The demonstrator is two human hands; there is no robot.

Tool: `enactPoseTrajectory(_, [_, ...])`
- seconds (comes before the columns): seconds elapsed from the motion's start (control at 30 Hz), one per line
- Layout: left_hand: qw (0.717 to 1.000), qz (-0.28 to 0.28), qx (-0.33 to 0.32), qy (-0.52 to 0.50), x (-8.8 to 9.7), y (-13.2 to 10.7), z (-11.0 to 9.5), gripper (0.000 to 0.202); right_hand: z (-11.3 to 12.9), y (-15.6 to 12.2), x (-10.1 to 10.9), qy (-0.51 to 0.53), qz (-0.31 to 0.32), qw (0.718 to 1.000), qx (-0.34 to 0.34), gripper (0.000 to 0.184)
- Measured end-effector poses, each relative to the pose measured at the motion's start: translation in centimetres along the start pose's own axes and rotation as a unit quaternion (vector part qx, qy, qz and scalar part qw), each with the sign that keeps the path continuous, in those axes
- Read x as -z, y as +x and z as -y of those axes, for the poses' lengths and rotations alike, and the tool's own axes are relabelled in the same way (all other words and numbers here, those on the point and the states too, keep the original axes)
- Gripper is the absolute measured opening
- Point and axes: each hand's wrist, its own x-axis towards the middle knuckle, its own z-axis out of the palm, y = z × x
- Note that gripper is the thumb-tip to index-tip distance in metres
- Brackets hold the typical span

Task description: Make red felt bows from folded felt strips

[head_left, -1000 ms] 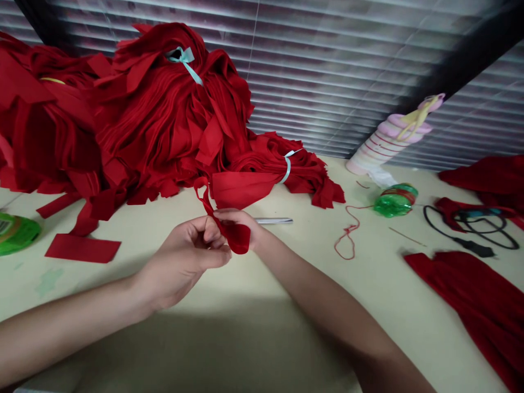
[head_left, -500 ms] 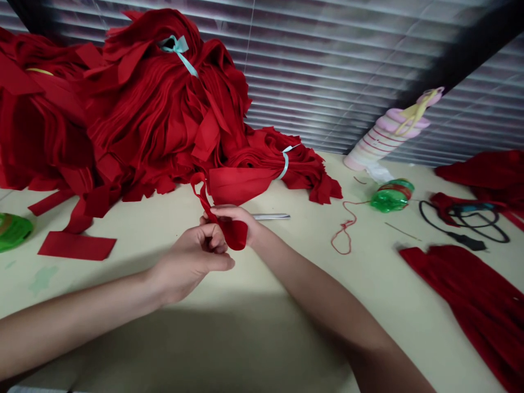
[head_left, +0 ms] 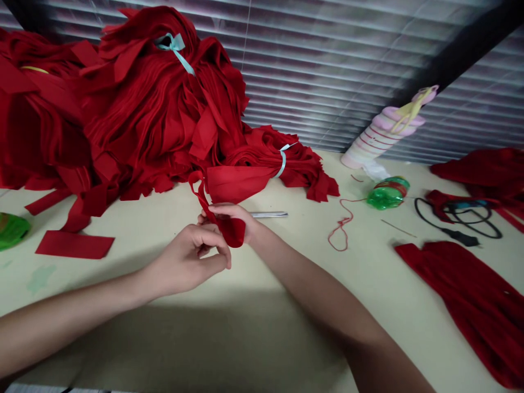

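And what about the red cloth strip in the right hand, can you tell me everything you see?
The long red cloth strip looks soft. Its top is narrow and curls into a loop; lower down it's wider, with a rounded bottom edge. The bare right hand holds it around the middle, hiding part. The bare left hand is close to the lower part, but I can't tell whether they touch.

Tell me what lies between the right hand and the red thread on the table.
In the head view, a silver tool lies beside the right hand; from its tip to the red thread, the table is bare.
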Motion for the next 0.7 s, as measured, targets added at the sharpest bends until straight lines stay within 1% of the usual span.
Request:
enactPoseTrajectory(0.07, [0.999, 0.001, -0.023, 0.04, 0.0, 0.0, -0.1, 0.019, 0.0, 0.0, 0.0, 0.001, 0.0, 1.0, 0.002, 0.019])
enactPoseTrajectory(0.1, [0.999, 0.009, -0.015, 0.05, 0.0, 0.0, -0.1, 0.019, 0.0, 0.0, 0.0, 0.002, -0.001, 1.0, 0.003, 0.02])
enactPoseTrajectory(0.2, [0.996, 0.057, 0.055, 0.046, -0.2, 0.0, 0.3, 0.018, 0.0, 0.0, -0.1, 0.004, -0.003, 1.0, 0.009, 0.021])
enactPoseTrajectory(0.27, [0.992, 0.088, 0.09, 0.031, -0.4, 0.1, 0.7, 0.021, -0.1, 0.0, -0.2, 0.004, -0.003, 1.0, 0.013, 0.021])
enactPoseTrajectory(0.3, [0.99, 0.095, 0.098, 0.025, -0.4, 0.1, 0.9, 0.022, -0.1, 0.0, -0.2, 0.005, -0.004, 1.0, 0.014, 0.021])
enactPoseTrajectory(0.37, [0.991, 0.092, 0.098, 0.023, -0.5, 0.2, 1.4, 0.023, -0.1, 0.0, -0.2, 0.006, -0.004, 1.0, 0.015, 0.022])
enactPoseTrajectory(0.43, [0.993, 0.078, 0.087, 0.034, -0.3, 0.4, 1.7, 0.023, -0.1, 0.0, -0.2, 0.006, -0.006, 1.0, 0.012, 0.024])
enactPoseTrajectory(0.5, [0.993, 0.077, 0.078, 0.045, -0.1, 0.4, 1.9, 0.023, -0.1, 0.0, -0.2, 0.006, -0.008, 1.0, 0.009, 0.025])
enactPoseTrajectory(0.57, [0.991, 0.082, 0.056, 0.09, 0.1, 0.4, 1.9, 0.032, 0.0, 0.0, -0.2, 0.006, -0.01, 1.0, 0.008, 0.026])
enactPoseTrajectory(0.63, [0.977, 0.078, -0.003, 0.198, 0.4, 0.2, 1.8, 0.039, 0.0, -0.1, -0.3, 0.007, -0.011, 1.0, 0.007, 0.027])
enactPoseTrajectory(0.7, [0.94, 0.073, -0.072, 0.326, 0.5, -0.1, 1.7, 0.034, 0.1, -0.1, -0.4, 0.007, -0.013, 1.0, 0.002, 0.027])
